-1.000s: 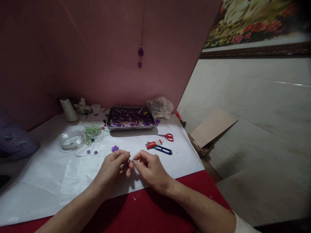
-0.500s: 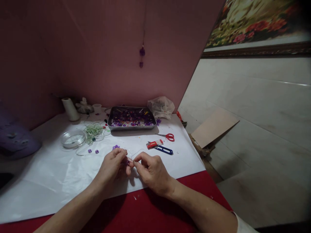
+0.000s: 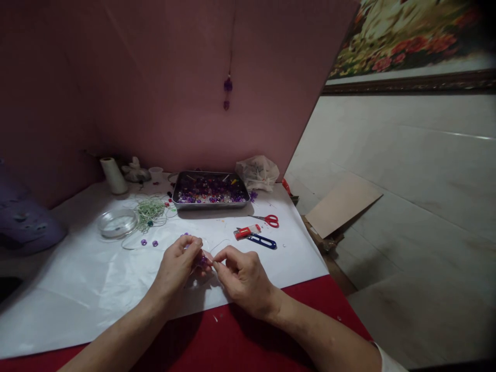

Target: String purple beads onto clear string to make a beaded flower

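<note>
Purple beads [image 3: 202, 261] are held in the closed fingers of my left hand [image 3: 176, 266], above the white sheet. Close beside them, my right hand [image 3: 242, 276] pinches a thin clear cord [image 3: 220, 244], whose loose end curves up past the fingers. How the cord runs through the beads is hidden by my fingers. Just behind my left hand lies a small purple bead cluster [image 3: 186, 235], partly covered by it. Two loose purple beads [image 3: 155, 243] rest on the sheet to the left.
A metal tray [image 3: 211, 205] of mixed beads stands at the back. Red-handled scissors [image 3: 271, 221], a red lighter [image 3: 247, 231] and a blue cutter [image 3: 263, 241] lie at right. Left are a clear spool [image 3: 117, 224], green cord [image 3: 150, 209] and a white roll [image 3: 113, 176].
The fingers of my left hand have shifted slightly around the beads. My right hand keeps its pinch in nearly the same place, and the view has moved a little.
</note>
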Demonstrator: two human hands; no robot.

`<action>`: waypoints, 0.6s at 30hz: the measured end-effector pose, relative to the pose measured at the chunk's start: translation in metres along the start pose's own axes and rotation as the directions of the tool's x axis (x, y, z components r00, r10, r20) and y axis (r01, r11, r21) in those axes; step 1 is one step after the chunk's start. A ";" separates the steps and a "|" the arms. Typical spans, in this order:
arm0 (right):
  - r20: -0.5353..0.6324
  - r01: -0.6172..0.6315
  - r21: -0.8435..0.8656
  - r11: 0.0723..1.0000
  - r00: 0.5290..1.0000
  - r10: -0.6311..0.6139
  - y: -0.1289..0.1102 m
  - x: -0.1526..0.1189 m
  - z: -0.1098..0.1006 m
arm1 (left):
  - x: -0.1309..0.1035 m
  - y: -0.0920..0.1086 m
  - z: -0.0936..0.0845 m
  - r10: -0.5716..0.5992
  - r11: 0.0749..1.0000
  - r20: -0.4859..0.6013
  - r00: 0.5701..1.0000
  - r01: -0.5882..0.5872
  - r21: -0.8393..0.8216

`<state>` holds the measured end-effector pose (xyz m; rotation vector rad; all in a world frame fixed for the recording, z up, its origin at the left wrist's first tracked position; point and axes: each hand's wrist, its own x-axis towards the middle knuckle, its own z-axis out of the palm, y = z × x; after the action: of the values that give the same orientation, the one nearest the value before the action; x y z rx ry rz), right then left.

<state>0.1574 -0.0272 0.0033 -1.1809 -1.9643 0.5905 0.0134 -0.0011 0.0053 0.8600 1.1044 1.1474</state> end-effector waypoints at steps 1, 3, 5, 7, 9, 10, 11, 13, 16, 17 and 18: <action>0.008 0.002 0.004 1.000 1.000 -0.002 -0.001 0.000 0.000 | 0.000 0.000 0.000 0.007 1.000 0.001 1.000 -0.007 0.000; 0.011 0.010 0.009 1.000 1.000 -0.010 -0.003 -0.001 -0.001 | -0.001 0.001 0.000 0.016 1.000 -0.007 1.000 -0.016 0.006; 0.008 0.024 0.013 1.000 1.000 -0.024 -0.004 -0.001 -0.001 | -0.002 0.002 -0.001 0.023 1.000 -0.016 1.000 -0.023 0.007; 0.003 0.038 0.018 0.999 0.999 -0.038 -0.005 -0.001 -0.001 | -0.002 0.002 -0.001 0.034 0.999 -0.005 0.999 -0.034 -0.001; 0.003 0.047 0.026 0.999 0.999 -0.048 -0.005 -0.001 0.000 | -0.003 0.002 -0.001 0.055 0.998 0.011 0.998 -0.055 -0.008; 0.004 0.050 0.031 0.998 0.999 -0.051 -0.005 -0.001 0.000 | -0.003 0.002 -0.001 0.062 0.998 0.015 0.998 -0.062 -0.009; 0.006 0.052 0.035 0.998 0.999 -0.052 -0.005 -0.001 0.000 | -0.004 0.002 -0.001 0.067 0.998 0.013 0.998 -0.067 -0.006; 0.012 0.053 0.043 0.998 0.998 -0.054 -0.005 -0.001 0.000 | -0.005 0.003 0.000 0.071 0.997 0.003 0.997 -0.071 0.006; 0.025 0.058 0.048 0.997 0.998 -0.059 -0.005 -0.002 0.000 | -0.005 0.003 0.001 0.077 0.997 -0.009 0.997 -0.077 0.016; 0.031 0.061 0.048 0.997 0.998 -0.063 -0.004 -0.002 0.000 | -0.004 0.003 0.001 0.081 0.997 -0.010 0.997 -0.081 0.017; 0.037 0.064 0.047 0.997 0.997 -0.066 -0.004 -0.002 0.000 | -0.004 0.003 0.001 0.084 0.996 -0.010 0.996 -0.084 0.023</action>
<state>0.1558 -0.0304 0.0057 -1.0806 -2.0031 0.6258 0.0129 -0.0043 0.0093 0.9261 1.1009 1.2128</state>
